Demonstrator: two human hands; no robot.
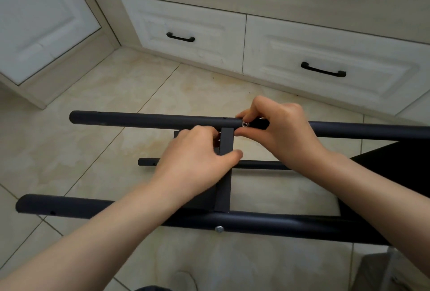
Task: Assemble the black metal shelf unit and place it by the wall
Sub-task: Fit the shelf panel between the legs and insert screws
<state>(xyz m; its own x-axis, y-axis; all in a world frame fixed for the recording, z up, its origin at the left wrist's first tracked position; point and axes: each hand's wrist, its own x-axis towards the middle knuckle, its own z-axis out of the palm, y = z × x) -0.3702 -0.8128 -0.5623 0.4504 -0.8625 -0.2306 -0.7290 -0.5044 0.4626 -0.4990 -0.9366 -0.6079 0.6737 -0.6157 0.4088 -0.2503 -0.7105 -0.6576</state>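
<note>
Right hand (279,132), bolt (244,124) (left hand (197,160), crossbar (226,141))

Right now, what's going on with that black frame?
A person is fastening a flat crossbar to the far tube of the shelf frame. The left hand grips the crossbar just below the joint, and the right hand pinches a silver screw at the tube. A second screw already sits in the near tube.

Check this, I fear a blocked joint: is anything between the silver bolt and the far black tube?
Nothing visible. The right hand pinches the silver bolt against the far black metal tube, by the flat black crossbar the left hand grips.
</note>
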